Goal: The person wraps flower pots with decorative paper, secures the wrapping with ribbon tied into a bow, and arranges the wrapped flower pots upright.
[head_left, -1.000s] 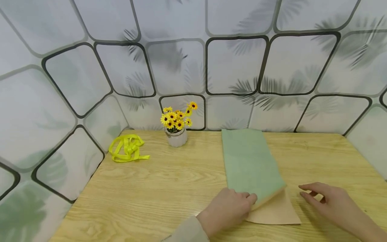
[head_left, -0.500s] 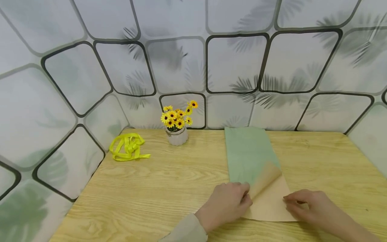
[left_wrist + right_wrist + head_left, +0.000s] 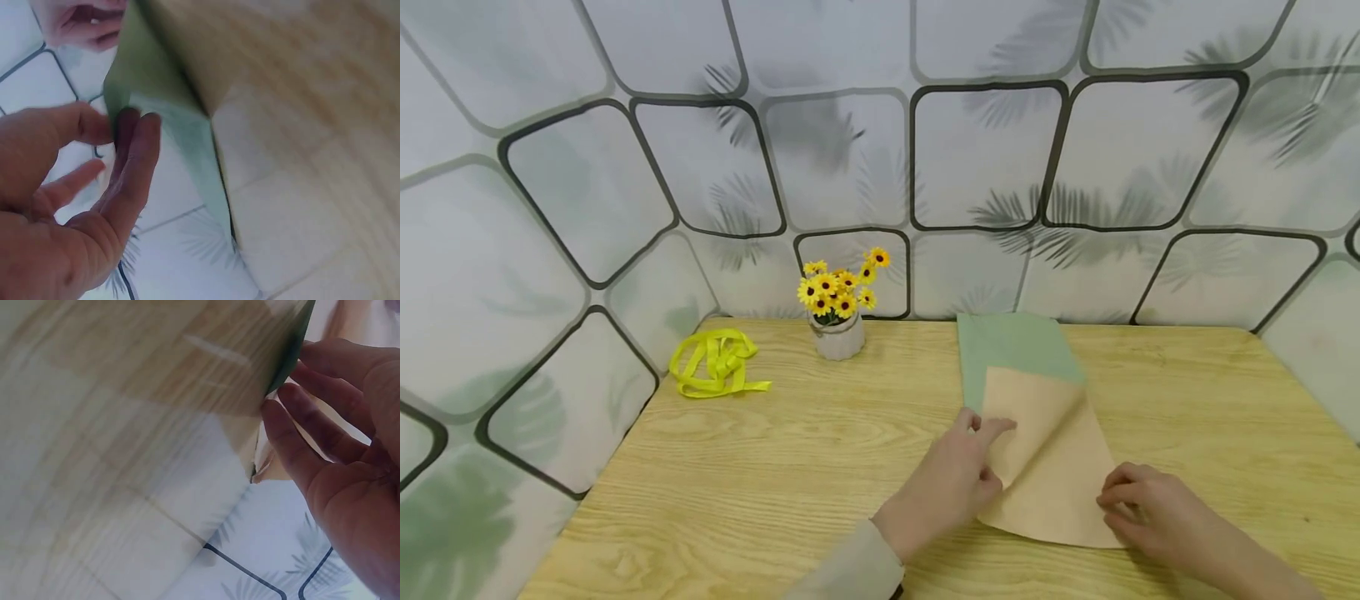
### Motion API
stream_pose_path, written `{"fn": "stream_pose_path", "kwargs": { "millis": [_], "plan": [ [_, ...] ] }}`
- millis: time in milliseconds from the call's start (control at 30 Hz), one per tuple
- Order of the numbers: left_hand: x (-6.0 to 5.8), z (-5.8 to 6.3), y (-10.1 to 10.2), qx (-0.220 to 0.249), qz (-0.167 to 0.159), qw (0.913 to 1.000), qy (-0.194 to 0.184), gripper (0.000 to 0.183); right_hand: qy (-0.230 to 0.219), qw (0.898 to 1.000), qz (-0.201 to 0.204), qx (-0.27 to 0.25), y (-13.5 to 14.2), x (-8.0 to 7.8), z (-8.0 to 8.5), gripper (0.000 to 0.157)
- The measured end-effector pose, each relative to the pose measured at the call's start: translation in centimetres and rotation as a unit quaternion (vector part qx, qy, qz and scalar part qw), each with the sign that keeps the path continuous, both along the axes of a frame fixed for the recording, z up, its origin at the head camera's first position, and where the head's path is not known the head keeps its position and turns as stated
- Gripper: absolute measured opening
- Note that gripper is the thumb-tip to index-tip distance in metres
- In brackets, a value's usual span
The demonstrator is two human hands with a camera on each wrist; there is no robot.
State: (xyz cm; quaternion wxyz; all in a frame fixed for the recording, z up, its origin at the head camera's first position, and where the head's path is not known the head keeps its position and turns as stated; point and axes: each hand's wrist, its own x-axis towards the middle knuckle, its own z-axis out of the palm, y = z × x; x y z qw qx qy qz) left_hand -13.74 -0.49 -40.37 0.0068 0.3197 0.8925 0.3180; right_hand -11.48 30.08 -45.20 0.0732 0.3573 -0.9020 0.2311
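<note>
A long sheet of paper, green on one face and tan on the other, lies on the right of the table with a tan flap turned back over its green far part. My left hand pinches the left edge of the paper between thumb and fingers; in the left wrist view the green face hangs at the fingertips. At the near right edge my right hand pinches the sheet, and the right wrist view has its green edge between thumb and fingers.
A yellow ribbon lies in loose loops at the back left of the wooden table. Near the back edge stands a small white pot of yellow flowers. A patterned curtain wall borders the back and sides.
The green near part has been turned over, so its tan face shows now. My right hand moved left onto the right edge; my left hand shifted slightly left and up with the flap.
</note>
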Motion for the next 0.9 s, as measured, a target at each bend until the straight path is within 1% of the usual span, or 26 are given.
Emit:
{"fn": "stream_pose_path", "kwargs": {
  "millis": [67, 100, 200, 267, 333, 433, 467, 533, 600, 700, 800, 900],
  "plan": [
    [-0.3, 0.4, -0.3, -0.007, 0.016, 0.9993, -0.032, 0.061, -0.004, 1.000, -0.003, 0.006, 0.0, 0.1, 0.1, 0.016],
    [-0.4, 0.6, -0.4, -0.014, 0.024, 0.9989, -0.038, 0.058, -0.008, 1.000, -0.004, 0.008, 0.0, 0.1, 0.2, 0.015],
    [-0.7, 0.9, -0.8, -0.031, 0.036, 0.9983, -0.035, 0.043, -0.020, 1.000, -0.012, 0.017, 0.0, 0.3, 0.4, 0.015],
    [-0.8, 0.9, -1.1, -0.038, 0.041, 0.9982, -0.020, 0.039, -0.025, 0.999, -0.016, 0.020, 0.0, 0.4, 0.5, 0.016],
    [-0.8, 0.7, -1.3, -0.042, 0.058, 0.9975, -0.006, 0.036, -0.029, 0.999, -0.017, 0.023, 0.1, 0.5, 0.5, 0.017],
    [-0.9, 0.5, -1.7, -0.018, 0.095, 0.9950, -0.027, 0.028, -0.035, 0.999, -0.019, 0.022, 0.2, 0.7, 0.6, 0.019],
    [-0.9, 0.5, -1.8, -0.008, 0.108, 0.9935, -0.036, 0.033, -0.036, 0.999, -0.020, 0.022, 0.3, 0.7, 0.7, 0.020],
    [-1.0, 0.4, -2.1, 0.015, 0.128, 0.9901, -0.056, 0.049, -0.039, 0.999, -0.026, 0.023, 0.3, 0.9, 0.7, 0.021],
    [-1.1, 0.6, -2.4, 0.034, 0.136, 0.9872, -0.076, 0.064, -0.038, 0.999, -0.028, 0.021, 0.3, 0.9, 0.8, 0.022],
    [-1.3, 0.9, -2.8, 0.041, 0.136, 0.9862, -0.085, 0.077, -0.030, 0.999, -0.027, 0.015, 0.3, 1.0, 0.8, 0.024],
    [-1.4, 1.2, -3.2, 0.023, 0.132, 0.9876, -0.082, 0.083, -0.015, 1.000, -0.020, 0.004, 0.4, 1.1, 0.8, 0.027],
    [-1.4, 1.2, -3.3, 0.000, 0.130, 0.9889, -0.072, 0.074, 0.017, 1.000, -0.012, -0.001, 0.7, 1.2, 0.7, 0.031]
  ]
}}
